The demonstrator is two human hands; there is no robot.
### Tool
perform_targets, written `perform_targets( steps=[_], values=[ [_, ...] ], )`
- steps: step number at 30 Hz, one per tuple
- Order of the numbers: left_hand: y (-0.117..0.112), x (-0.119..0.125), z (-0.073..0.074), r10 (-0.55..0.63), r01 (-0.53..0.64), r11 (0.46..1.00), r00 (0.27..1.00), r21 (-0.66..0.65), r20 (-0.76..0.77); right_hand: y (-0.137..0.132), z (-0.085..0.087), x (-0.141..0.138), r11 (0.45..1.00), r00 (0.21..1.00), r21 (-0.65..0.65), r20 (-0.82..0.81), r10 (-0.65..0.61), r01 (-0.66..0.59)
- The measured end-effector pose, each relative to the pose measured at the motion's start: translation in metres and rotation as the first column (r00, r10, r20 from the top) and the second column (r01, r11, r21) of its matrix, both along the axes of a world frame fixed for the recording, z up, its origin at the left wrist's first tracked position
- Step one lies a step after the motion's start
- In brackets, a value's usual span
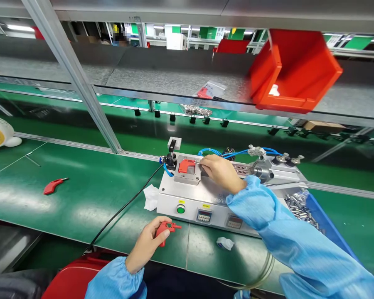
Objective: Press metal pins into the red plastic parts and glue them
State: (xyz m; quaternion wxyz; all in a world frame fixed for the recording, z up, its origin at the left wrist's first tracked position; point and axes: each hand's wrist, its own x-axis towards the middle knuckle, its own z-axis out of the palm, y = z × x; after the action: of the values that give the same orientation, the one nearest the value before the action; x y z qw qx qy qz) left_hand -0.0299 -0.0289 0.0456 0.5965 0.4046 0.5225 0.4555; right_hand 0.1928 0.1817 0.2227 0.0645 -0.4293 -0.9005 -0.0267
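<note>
My left hand (148,241) grips a red plastic gun-shaped shell (164,232) in front of the machine, its narrow end pointing right. My right hand (222,171) reaches over the bench machine (187,193), fingers pinched at the right edge of its metal fixture block (187,177). In that fixture lies a second red gun-shaped piece (187,166). A thin metal piece (197,163) shows between its tip and my right fingertips, which partly hide it. Behind the fixture stands a black clamp (172,158). Another red piece with a dark tip (54,186) lies on the table at left.
A blue bin (328,226) of metal tubes (302,207) stands at right. An orange-red bin (299,74) sits on the shelf above. A black cable (121,209) crosses the green table. Crumpled white paper (151,197) lies beside the machine, and a fan (0,132) stands far left.
</note>
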Motion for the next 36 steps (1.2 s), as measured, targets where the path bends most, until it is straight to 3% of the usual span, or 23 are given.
perform_targets(
  steps=[4,10,14,17,20,24,26,30,32,36],
  values=[
    [-0.002,0.003,-0.001,0.016,-0.016,1.000,1.000,0.008,0.003,0.007,0.003,-0.001,1.000,0.997,0.004,-0.073,-0.003,0.003],
    [-0.007,0.006,-0.006,-0.010,0.011,0.998,1.000,0.064,-0.016,0.020,0.005,-0.035,0.991,0.994,-0.096,-0.074,0.085,-0.092],
    [-0.008,0.007,-0.006,0.009,-0.002,0.995,0.998,0.104,-0.066,0.029,0.013,-0.049,0.993,0.990,-0.092,-0.121,0.067,-0.079],
    [0.002,0.007,0.007,0.036,-0.010,0.983,0.989,0.184,-0.143,0.031,0.033,-0.040,0.999,0.975,-0.031,-0.220,0.016,-0.024],
    [0.026,0.005,0.041,0.135,-0.015,0.923,0.948,0.384,-0.289,0.020,0.047,-0.012,0.999,0.938,0.011,-0.345,0.041,-0.040],
    [0.081,0.005,0.100,0.383,0.087,0.685,0.802,0.723,-0.459,-0.014,0.030,0.039,0.987,0.907,-0.035,-0.400,0.128,-0.155],
    [0.113,0.009,0.124,0.468,0.205,0.618,0.680,0.759,-0.564,-0.032,0.012,0.059,0.988,0.936,-0.076,-0.339,0.099,-0.132],
    [0.165,0.026,0.150,0.438,0.428,0.744,0.269,0.513,-0.858,-0.057,-0.018,0.080,0.992,0.966,-0.115,-0.259,0.021,-0.052],
    [0.179,0.034,0.155,0.407,0.460,0.768,0.187,0.446,-0.894,-0.061,-0.026,0.083,0.992,0.965,-0.121,-0.261,-0.002,-0.031],
    [0.186,0.042,0.154,0.384,0.487,0.779,0.125,0.394,-0.915,-0.060,-0.032,0.084,0.991,0.963,-0.133,-0.269,-0.022,-0.015]
  ],
)
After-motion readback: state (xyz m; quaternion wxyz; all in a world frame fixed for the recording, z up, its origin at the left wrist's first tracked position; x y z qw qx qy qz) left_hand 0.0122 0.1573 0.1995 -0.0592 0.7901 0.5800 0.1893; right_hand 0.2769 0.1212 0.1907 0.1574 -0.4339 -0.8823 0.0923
